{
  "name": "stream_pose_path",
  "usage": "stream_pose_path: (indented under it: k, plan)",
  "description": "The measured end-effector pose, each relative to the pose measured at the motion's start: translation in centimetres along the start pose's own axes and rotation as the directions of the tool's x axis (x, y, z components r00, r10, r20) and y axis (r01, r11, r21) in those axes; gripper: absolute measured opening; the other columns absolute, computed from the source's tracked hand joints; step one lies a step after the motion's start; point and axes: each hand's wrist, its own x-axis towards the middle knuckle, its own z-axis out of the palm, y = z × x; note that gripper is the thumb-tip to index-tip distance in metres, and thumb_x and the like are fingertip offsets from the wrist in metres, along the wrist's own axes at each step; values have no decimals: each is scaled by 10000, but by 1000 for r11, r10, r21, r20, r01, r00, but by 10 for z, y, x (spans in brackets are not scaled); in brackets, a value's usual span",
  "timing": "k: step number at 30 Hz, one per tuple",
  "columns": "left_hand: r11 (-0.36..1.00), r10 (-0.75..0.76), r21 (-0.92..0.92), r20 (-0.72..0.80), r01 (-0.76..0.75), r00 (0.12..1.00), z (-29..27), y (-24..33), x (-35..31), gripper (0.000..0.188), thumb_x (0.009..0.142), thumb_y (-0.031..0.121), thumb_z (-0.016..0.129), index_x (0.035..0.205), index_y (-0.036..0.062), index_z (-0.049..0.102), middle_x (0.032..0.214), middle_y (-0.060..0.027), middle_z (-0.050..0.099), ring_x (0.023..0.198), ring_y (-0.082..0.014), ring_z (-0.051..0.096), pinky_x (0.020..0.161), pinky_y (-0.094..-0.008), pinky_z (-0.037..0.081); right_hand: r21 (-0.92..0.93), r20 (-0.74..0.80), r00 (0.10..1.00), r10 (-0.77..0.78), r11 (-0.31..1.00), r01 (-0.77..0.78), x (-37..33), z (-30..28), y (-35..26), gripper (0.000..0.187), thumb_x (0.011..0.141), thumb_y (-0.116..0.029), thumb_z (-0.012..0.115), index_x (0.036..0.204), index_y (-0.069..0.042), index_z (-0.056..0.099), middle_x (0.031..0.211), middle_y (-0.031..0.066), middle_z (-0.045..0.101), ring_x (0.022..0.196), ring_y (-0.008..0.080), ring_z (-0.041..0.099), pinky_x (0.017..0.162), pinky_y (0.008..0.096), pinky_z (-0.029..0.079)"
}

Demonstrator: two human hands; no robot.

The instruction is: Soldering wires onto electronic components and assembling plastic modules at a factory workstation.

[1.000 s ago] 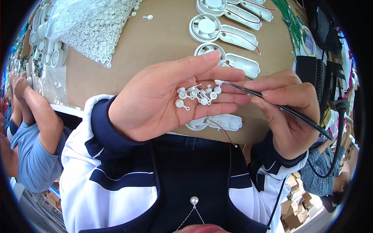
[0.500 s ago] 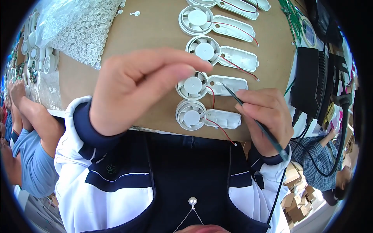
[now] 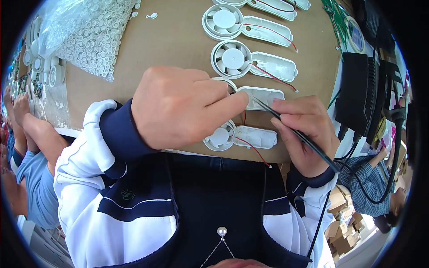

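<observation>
My left hand [image 3: 185, 109] is closed, fingers curled and pointing right. It covers most of a white fan head [image 3: 233, 84] and its fingertips reach the start of that fan's open handle shell [image 3: 268, 94]; what they pinch, if anything, is hidden. Dark pointed tweezers [image 3: 297, 131] are gripped in my right hand [image 3: 310, 129], their tips inside the same shell close to my left fingertips. A small pale piece by the tips is too small to name. Nearer me lies another white fan [image 3: 220, 136] with a red wire [image 3: 252, 149] trailing from its handle shell.
More open white fans [image 3: 232, 58] with red wires line up beyond my hands. A clear plastic bag [image 3: 89, 42] of small white caps lies at the far left, with a loose cap [image 3: 152, 15] beside it. On the right are a black box [image 3: 356, 96] with cables and green wires [image 3: 336, 22].
My left hand has come down and right, fingers curling in over the fan head beside the tweezer tips. My right hand keeps the tweezers in nearly the same place.
</observation>
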Motion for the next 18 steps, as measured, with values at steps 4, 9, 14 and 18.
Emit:
stream_pose_path:
  k: [4,9,14,18]
  plan:
    - [998,0,59,16,0,1000,1,4,2,157,769,100,658,925,112,652,700,13,429,520,-142,426,432,-286,337,20,26,999,25,999,-25,5,-1,-1,160,790,27,729,940,-11,691,969,98,720,857,268,649,784,335,526]
    - [997,-5,77,10,4,1000,4,5,1,142,767,103,659,908,110,644,715,6,426,528,-140,421,424,-286,331,-20,96,995,19,1000,-17,14,-5,2,182,784,52,756,930,-17,670,965,134,733,845,250,663,759,313,520]
    - [997,-14,80,35,11,999,1,7,2,145,766,102,660,911,107,646,732,3,438,538,-142,430,426,-286,336,-56,145,988,52,997,-44,20,-6,0,165,787,51,757,912,-13,671,954,137,737,822,238,661,736,300,512]
    - [997,-16,70,31,14,999,3,6,2,152,767,98,658,919,103,650,739,2,444,542,-144,436,432,-286,343,-70,162,985,67,996,-56,22,-7,0,148,790,44,751,906,-9,676,949,129,737,807,234,654,723,298,507]
